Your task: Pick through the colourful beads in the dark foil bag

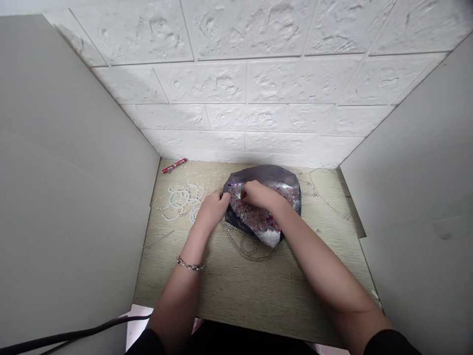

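Observation:
A dark, silvery-lined open bag [264,173] lies on the wooden table, with many small multicoloured beads [258,217] inside. My left hand [214,209] is closed on the bag's left edge, thumb against the rim. Over the beads, my right hand [254,193] has its fingers bent together and pointing down into them; whatever is between the fingertips is hidden. A clear beaded strand [251,256] curls out on the table along the bag's near side.
White beaded loops [183,202] lie left of the bag, below a red wrapper [175,165]. More strands [308,187] and a thin wire are at the right. Grey panels [417,197] flank the table [254,296]; a white brick-patterned wall stands behind.

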Available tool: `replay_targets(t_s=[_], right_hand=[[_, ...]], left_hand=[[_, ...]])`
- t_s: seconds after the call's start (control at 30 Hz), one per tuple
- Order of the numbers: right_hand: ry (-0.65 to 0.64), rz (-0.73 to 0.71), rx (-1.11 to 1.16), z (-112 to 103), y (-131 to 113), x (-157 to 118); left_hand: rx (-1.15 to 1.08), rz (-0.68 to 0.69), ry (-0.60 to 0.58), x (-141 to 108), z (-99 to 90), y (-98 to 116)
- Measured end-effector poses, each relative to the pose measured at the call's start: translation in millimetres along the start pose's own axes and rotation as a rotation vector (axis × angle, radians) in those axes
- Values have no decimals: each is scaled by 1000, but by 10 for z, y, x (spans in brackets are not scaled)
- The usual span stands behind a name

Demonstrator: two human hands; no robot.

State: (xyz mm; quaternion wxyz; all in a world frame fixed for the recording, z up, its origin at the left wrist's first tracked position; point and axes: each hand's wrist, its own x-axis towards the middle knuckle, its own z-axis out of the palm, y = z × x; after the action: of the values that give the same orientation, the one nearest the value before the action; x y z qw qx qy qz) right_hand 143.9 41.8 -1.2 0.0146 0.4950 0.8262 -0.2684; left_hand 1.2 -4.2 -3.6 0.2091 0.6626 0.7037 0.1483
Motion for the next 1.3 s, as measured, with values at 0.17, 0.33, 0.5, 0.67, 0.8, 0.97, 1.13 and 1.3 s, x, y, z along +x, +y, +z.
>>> replay_targets(t_s=[0.17, 0.33, 0.5, 0.67, 0.8, 0.97, 1.13, 1.3], right_hand=[[61, -104, 243, -38, 76, 3], [46, -167, 1079, -207, 246, -77], [-123, -246, 1633, -308, 313, -166], [-59, -175, 1682, -290, 205, -184], [-18, -120, 1621, -236, 120, -168], [-60, -154, 1652, -195, 32, -136], [16, 19, 1474, -166, -14, -148], [40, 109, 1455, -75, 83, -152]], left_hand=[[-8, 12, 11, -9, 2, -5], [-25, 24, 2, -3, 11, -21], [-20, 25, 5, -4, 17, -40], [-17, 45, -5, -10, 33, -30], [-3, 49, -6, -10, 57, -17], [-33, 58, -16, -6, 73, -38], [-44, 72, -10, -7, 77, -33], [-38, 52, -22, -6, 64, -18]])
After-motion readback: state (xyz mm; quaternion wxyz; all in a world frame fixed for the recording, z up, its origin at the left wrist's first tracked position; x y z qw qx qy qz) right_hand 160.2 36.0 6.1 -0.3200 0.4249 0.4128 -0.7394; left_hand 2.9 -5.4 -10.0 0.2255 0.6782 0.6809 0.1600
